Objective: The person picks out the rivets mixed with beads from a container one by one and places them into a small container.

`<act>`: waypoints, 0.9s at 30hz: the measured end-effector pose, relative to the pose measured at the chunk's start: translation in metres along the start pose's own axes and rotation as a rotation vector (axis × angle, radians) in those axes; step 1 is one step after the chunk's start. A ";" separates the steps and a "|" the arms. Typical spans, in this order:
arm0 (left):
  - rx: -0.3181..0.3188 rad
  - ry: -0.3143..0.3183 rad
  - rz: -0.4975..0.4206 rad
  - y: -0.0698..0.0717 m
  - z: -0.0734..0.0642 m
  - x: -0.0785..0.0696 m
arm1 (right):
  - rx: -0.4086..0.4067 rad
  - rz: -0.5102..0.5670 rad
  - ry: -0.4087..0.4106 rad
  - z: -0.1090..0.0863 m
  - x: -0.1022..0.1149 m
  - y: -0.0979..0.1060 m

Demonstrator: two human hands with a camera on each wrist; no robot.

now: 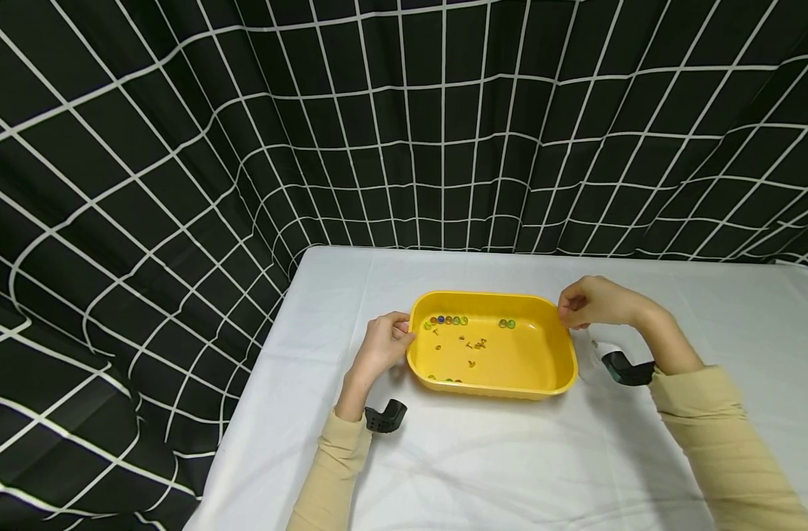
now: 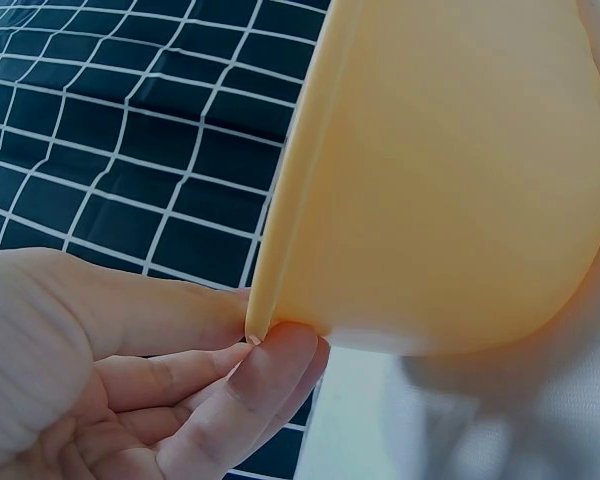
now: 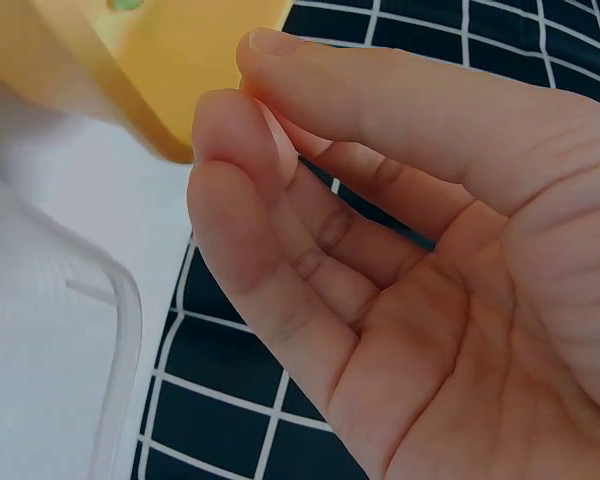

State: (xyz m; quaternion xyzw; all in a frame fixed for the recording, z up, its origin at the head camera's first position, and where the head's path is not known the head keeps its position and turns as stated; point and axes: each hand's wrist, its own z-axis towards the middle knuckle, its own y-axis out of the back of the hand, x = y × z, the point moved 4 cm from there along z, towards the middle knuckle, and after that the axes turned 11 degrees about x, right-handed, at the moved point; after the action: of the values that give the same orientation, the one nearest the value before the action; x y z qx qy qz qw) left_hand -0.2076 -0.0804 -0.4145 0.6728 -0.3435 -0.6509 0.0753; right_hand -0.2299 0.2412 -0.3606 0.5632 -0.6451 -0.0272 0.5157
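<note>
Both the left hand (image 1: pixel 380 343) and right hand (image 1: pixel 599 301) are bare, below a plain tan left sleeve (image 1: pixel 334 464) and matching right sleeve (image 1: pixel 736 442), each creased near its cuff. A black, angular left wrist camera (image 1: pixel 386 417) shows small dots; the black right wrist camera (image 1: pixel 626 369) has a greenish face.

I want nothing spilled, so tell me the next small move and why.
Probably settle the right hand firmly on the rim of the yellow tray before shifting it: the left hand pinches the rim at the other end, but whether the right one grips is hard to tell, and the loose marbles and pins inside could slide.
</note>
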 end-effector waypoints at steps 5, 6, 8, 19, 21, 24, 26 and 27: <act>0.001 0.004 0.001 -0.001 0.000 0.001 | 0.003 -0.015 0.020 0.005 0.003 -0.002; 0.000 0.003 0.002 -0.001 0.000 0.001 | 0.005 -0.018 0.026 0.006 0.004 -0.002; -0.001 0.000 0.001 -0.001 0.001 0.000 | 0.004 -0.028 0.035 0.008 0.006 -0.003; 0.003 0.001 -0.002 0.000 0.001 0.000 | 0.010 -0.045 0.050 0.022 0.012 -0.006; 0.002 0.000 -0.002 0.000 0.000 0.000 | 0.012 -0.050 0.049 0.024 0.013 -0.007; 0.002 0.002 -0.002 0.000 0.000 0.000 | 0.014 -0.056 0.056 0.028 0.014 -0.007; 0.004 0.004 0.000 0.000 0.000 0.000 | 0.017 -0.057 0.063 0.030 0.014 -0.008; 0.006 0.005 0.000 0.000 0.001 0.000 | 0.018 -0.056 0.066 0.031 0.014 -0.008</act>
State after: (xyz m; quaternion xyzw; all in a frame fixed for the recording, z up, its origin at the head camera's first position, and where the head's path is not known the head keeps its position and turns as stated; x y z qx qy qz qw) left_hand -0.2081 -0.0802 -0.4145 0.6745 -0.3453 -0.6483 0.0741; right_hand -0.2430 0.2105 -0.3710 0.5863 -0.6118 -0.0173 0.5307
